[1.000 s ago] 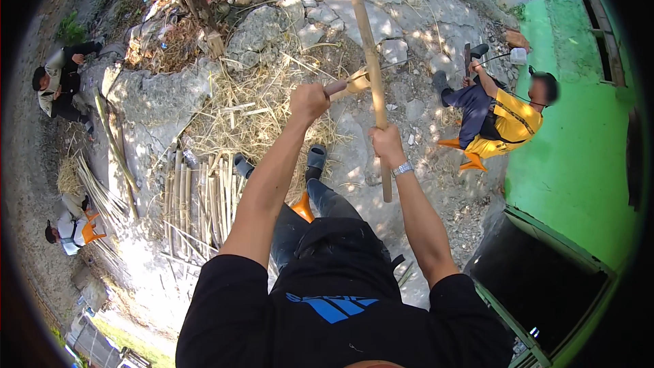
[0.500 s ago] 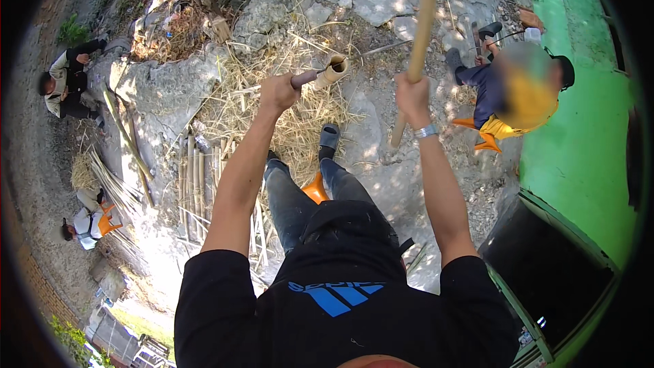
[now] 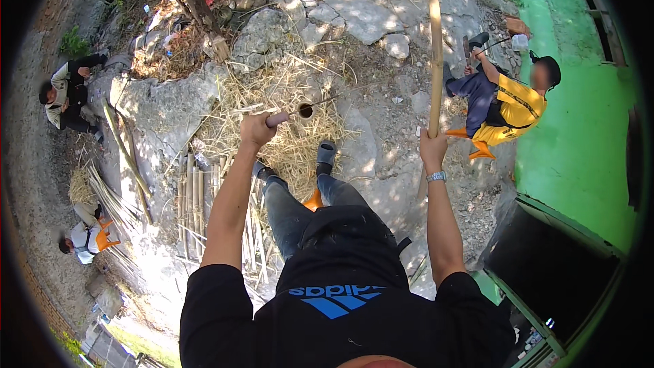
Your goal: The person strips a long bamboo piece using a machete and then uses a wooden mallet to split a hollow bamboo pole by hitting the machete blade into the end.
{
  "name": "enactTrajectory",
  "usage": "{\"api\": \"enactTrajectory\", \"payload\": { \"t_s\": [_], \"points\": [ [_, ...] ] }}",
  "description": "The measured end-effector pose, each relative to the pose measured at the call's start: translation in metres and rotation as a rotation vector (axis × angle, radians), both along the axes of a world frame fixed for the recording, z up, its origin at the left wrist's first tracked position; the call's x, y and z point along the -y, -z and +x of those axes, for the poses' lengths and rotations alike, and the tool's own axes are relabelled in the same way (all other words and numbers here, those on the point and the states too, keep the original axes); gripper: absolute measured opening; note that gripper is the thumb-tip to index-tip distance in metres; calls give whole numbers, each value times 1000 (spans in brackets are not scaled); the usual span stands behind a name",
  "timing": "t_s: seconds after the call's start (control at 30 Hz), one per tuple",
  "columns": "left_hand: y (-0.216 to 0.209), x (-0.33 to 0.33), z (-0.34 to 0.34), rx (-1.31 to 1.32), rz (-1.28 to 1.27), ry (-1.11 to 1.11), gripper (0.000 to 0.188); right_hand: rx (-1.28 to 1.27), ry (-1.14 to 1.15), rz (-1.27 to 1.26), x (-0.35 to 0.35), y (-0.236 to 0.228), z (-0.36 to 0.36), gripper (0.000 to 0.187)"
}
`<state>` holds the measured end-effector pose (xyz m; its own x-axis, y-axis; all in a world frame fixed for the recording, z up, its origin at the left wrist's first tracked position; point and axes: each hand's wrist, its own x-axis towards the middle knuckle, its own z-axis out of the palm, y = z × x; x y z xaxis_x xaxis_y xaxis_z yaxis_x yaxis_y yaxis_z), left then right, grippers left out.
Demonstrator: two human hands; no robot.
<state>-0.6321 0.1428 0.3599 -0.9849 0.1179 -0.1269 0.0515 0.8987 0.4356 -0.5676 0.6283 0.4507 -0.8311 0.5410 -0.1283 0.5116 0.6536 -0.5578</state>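
Observation:
My left hand (image 3: 257,129) is closed round the wooden handle (image 3: 277,120) of a long knife. Its thin dark blade (image 3: 325,100) points right, across the open end of a hollow bamboo tube (image 3: 306,110). Whether the blade touches the rim I cannot tell. The tube's end faces up, amid straw-like shavings in front of my feet. Out to the right, my right hand (image 3: 433,150) grips a long pale wooden pole (image 3: 435,48) near its lower part; the pole reaches up past the top of the view.
Bamboo lengths (image 3: 195,194) lie left of my legs. An orange stool (image 3: 314,200) shows between them. At right a person in yellow (image 3: 514,105) sits by a green wall (image 3: 565,123), holding a blade. Two more people (image 3: 68,99) sit at far left. Rocks and a tree trunk (image 3: 197,3) stand ahead.
My right hand has moved right and slightly down, and the pole now stands more upright. My left hand has shifted a little left and down with the knife. The tube's end has moved down and left.

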Motion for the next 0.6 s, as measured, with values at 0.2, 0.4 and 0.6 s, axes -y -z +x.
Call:
{"api": "enactTrajectory", "payload": {
  "t_s": [0.2,0.4,0.6],
  "points": [
    [-22,3,30,542,-56,126,41,221,311,-334,1,71,59,29],
    [-28,-65,59,562,287,99,46,202,334,-431,25,77,84,19],
    [-12,-130,59,597,607,-228,45,323,351,-806,42,69,81,18]
  ]
}}
